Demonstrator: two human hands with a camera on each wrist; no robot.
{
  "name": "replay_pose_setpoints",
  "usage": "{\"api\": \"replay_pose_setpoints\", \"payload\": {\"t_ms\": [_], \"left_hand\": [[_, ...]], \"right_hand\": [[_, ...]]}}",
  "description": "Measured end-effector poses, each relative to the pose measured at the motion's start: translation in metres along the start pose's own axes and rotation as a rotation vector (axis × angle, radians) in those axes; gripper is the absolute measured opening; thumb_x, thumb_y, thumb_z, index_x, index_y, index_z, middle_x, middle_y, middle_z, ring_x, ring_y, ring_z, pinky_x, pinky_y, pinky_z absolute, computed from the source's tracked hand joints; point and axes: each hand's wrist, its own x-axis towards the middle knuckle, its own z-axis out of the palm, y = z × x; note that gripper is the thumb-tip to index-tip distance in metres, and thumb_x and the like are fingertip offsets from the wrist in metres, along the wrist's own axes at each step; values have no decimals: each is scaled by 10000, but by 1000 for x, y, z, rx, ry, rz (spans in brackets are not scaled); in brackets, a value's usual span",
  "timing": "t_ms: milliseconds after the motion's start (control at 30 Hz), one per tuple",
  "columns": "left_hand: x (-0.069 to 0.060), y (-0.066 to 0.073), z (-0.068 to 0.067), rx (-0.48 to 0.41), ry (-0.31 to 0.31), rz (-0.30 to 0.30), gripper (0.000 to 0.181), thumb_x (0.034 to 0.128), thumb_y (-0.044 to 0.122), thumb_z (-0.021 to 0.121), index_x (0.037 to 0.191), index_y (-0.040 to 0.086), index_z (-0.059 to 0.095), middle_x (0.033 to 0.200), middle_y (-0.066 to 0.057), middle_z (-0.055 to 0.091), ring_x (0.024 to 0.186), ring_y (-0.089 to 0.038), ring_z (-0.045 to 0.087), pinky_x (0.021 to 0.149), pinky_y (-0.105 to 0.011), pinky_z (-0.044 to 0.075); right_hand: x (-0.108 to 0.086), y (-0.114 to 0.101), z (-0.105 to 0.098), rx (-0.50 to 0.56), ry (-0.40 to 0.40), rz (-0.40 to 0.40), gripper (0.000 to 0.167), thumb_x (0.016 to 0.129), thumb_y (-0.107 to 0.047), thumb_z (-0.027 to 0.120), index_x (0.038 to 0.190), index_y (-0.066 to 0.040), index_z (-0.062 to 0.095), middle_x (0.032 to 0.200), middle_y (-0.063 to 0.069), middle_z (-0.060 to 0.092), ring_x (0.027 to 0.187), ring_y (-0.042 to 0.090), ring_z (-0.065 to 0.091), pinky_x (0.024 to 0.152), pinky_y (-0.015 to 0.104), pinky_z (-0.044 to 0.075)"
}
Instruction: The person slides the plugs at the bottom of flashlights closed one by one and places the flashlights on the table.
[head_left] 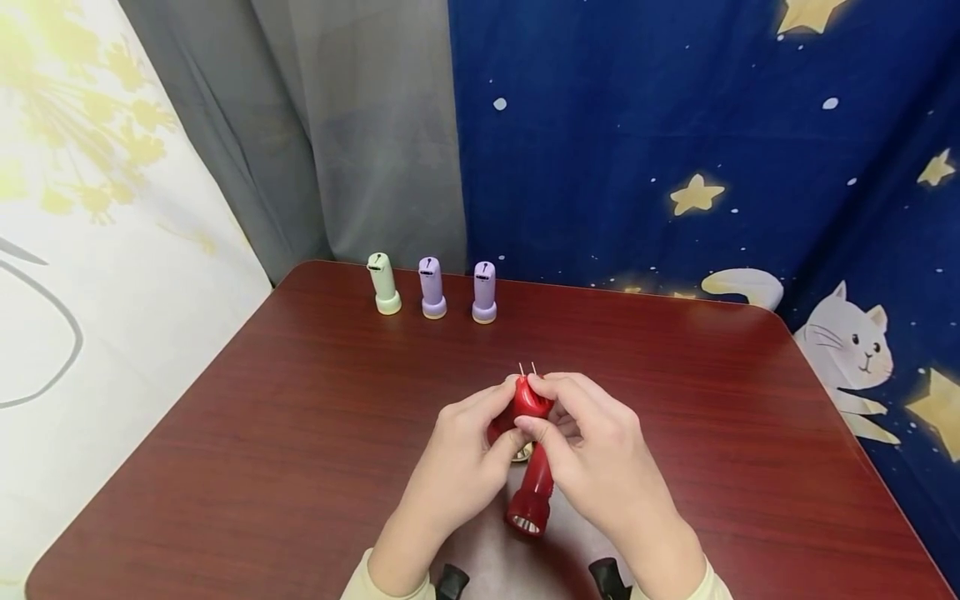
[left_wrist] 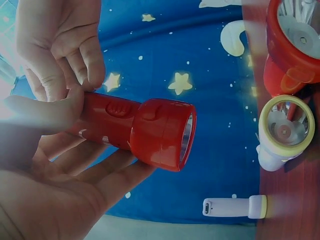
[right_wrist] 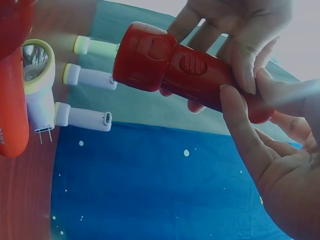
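A red flashlight (head_left: 532, 398) is held up between both hands. Its lens end points down toward the table in the left wrist view, and a ridged oval switch shows on its body (left_wrist: 110, 111). My left hand (head_left: 465, 454) grips the body between thumb and fingers. My right hand (head_left: 600, 442) pinches the tail end, clearly seen in the right wrist view. Below the hands lies another red flashlight (head_left: 534, 498), lens toward me. Beside it is a pale flashlight (right_wrist: 41, 107) with a yellow rim and two metal prongs; in the head view the hands mostly cover it.
Three small flashlights stand lens down toward the far edge: one light green (head_left: 384, 285), one purple (head_left: 432, 287) and another purple (head_left: 485, 292). The reddish-brown table (head_left: 300, 433) has rounded corners. Behind it hang a grey curtain (head_left: 382, 125) and a blue starry one (head_left: 600, 142).
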Motion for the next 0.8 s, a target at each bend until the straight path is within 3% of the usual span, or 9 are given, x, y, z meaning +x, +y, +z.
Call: {"api": "replay_pose_setpoints", "payload": {"t_ms": [233, 600, 800], "left_hand": [[1, 0, 3, 0, -10, -21, 455, 928, 43, 777, 1376, 65, 701, 1176, -28, 776, 933, -94, 707, 848, -248, 632], [2, 6, 0, -17, -41, -75, 445, 939, 61, 775, 1378, 62, 702, 1193, -31, 769, 928, -92, 697, 850, -251, 638], [2, 7, 0, -10, -25, -60, 485, 922, 44, 785, 1397, 60, 690, 1237, -38, 770, 962, -110, 716, 878, -269, 643]], "right_hand": [[-2, 0, -2, -41, 3, -2, 398, 787, 19, 902, 1143, -53, 738, 1054, 20, 758, 782, 63, 706, 726, 127, 599], [-1, -2, -4, -90, 3, -19, 391, 788, 2, 908, 1129, -58, 725, 1019, 43, 770, 767, 67, 748, 731, 136, 605], [-1, -3, -4, -95, 3, -22, 367, 793, -15, 910, 1106, -51, 721, 1007, 44, 771, 776, 69, 755, 734, 150, 612]]}}
